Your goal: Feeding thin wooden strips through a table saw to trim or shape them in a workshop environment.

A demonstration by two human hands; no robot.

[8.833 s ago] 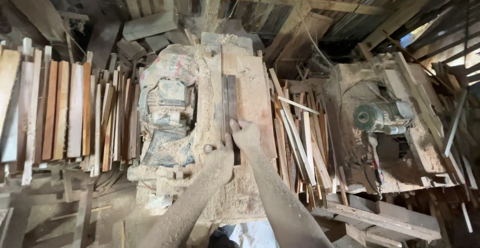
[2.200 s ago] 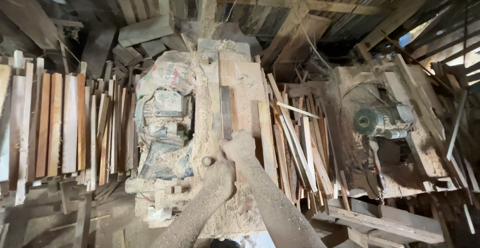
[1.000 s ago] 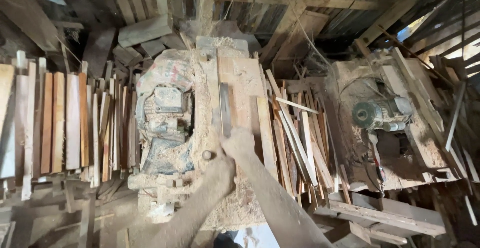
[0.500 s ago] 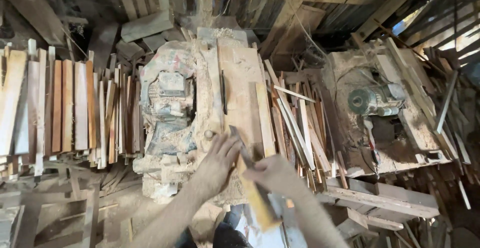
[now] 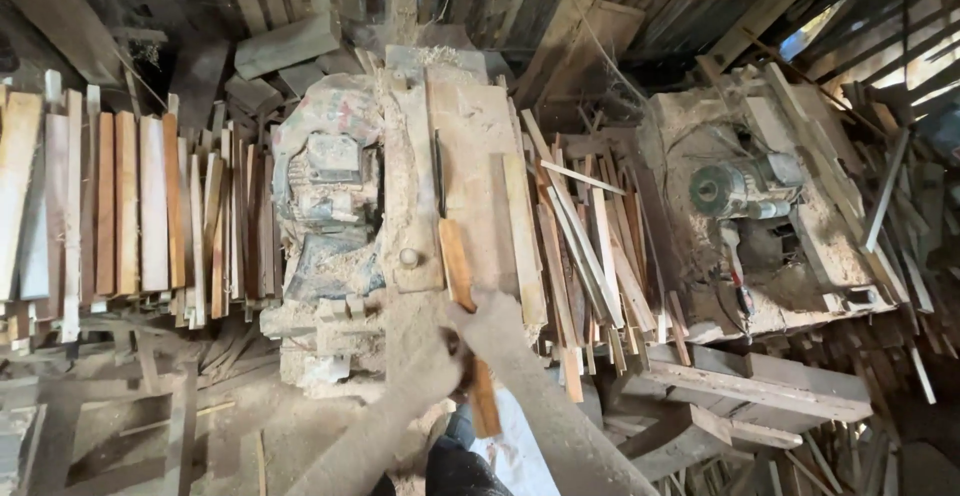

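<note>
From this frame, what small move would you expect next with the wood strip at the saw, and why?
Probably a short push forward: both the right hand and the left hand hold the wood strip, whose far end sits just before the saw blade slot.

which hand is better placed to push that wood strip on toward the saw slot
Right, probably. The right hand lies on the wood strip, in line behind the saw slot. The left hand sits lower, beside the strip's near end.
</note>
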